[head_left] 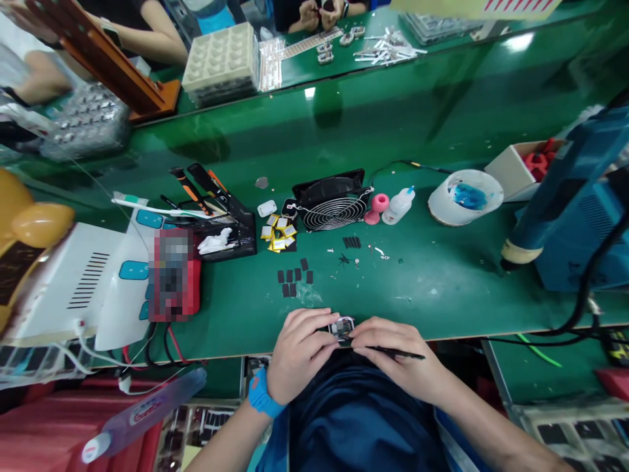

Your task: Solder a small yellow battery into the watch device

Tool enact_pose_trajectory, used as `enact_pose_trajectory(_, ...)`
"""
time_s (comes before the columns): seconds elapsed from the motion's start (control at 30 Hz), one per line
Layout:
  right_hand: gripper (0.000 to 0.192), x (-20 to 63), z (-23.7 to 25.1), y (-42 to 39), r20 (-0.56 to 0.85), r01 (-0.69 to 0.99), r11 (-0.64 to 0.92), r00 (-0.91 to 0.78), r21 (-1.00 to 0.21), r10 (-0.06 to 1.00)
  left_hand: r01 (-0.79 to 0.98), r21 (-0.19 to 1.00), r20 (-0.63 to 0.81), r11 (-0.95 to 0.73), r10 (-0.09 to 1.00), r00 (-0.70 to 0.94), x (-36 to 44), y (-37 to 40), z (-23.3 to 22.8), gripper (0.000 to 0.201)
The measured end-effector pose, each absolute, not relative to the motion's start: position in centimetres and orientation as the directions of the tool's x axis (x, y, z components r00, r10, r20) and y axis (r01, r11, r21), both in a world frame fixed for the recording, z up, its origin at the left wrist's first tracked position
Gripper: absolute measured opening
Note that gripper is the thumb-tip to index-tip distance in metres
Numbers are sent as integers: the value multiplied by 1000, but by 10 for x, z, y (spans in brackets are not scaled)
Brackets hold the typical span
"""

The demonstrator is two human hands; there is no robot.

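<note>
At the near edge of the green bench my left hand [299, 354], with a blue wristband, grips a small silver-framed electronic part [341, 326] from the left. My right hand [393, 357] touches the same part from the right and holds thin black tweezers [400, 354] that point right. Several small black pads [293, 278] lie on the bench just beyond my hands. Small yellow-wrapped cells [278, 233] lie farther back.
A small black fan [333, 202], pink spool [377, 208], white squeeze bottle [399, 204] and white cup with blue residue [466, 196] stand mid-bench. A black tool tray [221, 226] and white device [98, 282] are left, a blue machine [574, 210] right. Other people's hands work across the bench.
</note>
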State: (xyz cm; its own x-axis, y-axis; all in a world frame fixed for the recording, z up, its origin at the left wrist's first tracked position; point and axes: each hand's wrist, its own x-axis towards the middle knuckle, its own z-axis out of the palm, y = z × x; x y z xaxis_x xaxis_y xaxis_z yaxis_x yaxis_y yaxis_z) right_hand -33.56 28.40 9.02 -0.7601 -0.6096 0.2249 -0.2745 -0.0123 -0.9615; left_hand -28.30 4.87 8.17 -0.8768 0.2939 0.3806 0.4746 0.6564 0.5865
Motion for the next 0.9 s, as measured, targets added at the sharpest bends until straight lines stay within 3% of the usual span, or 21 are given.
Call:
enact_pose_trajectory(0.5, 16, -333, 87, 280, 243, -283, -28, -767, -959, -593, 495, 560, 391, 665, 315, -865, -283, 48, 80, 4)
enact_pose_trajectory(0.9, 26, -317, 83, 288, 383, -592, 127, -655, -796, -651, 484, 566, 383, 667, 307, -871, -283, 49, 82, 6)
